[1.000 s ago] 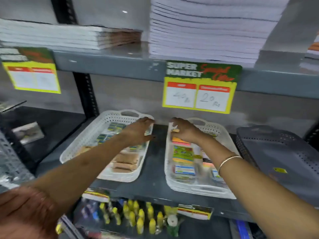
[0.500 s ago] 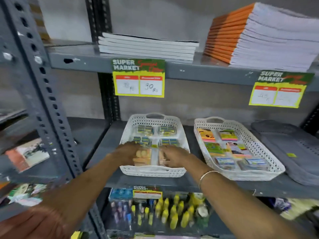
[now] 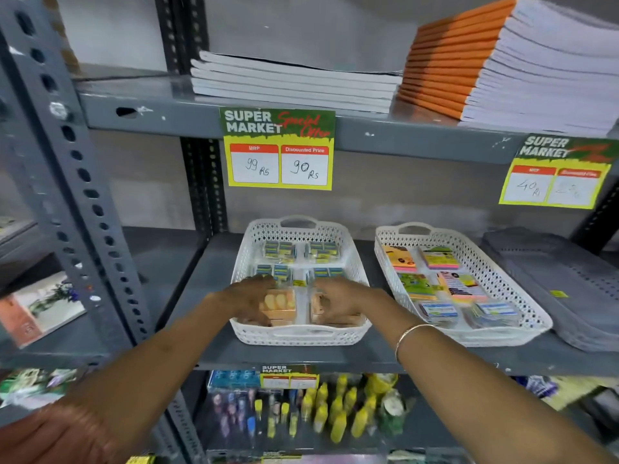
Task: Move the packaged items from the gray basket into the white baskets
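so you're pressing both hands, left hand and right hand, fingers curled on the brown packets low centre in the left white basket; gray basket sitting far right. light, stiff, slick wrap, so pinch the edges.

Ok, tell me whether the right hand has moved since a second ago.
Yes. The right hand went left, out of the right white basket into the left white basket.

Head-worn view, close, forward and slightly down at shelf.
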{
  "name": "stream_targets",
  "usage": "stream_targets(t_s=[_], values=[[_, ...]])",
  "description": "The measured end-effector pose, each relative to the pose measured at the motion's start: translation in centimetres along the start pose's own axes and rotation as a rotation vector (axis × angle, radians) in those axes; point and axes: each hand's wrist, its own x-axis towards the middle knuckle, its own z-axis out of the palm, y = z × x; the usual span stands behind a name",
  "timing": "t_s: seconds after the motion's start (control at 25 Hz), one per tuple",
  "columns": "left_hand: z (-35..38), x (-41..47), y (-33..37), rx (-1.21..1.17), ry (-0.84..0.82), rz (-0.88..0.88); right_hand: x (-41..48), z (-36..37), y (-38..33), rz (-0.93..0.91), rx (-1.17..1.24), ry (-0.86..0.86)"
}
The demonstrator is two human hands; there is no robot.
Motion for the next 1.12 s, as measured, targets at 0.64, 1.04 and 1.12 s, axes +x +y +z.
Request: stream_targets(t_s=[0.64,1.04,1.12], values=[[-1.6,8.5,-1.6,0.045,-0.029,0.011,8.3,-0.1,5.0,0.144,-0.034,-0.05],[-1.5,7.2,-1.2,0.08,0.094,0.011,6.0,-1.3,3.6,0.135,-0.02,0.085],[-1.5,5.8,0.3,0.002,0.286,0.02,4.2,-1.5,2.6,0.12,-0.045,0.275]])
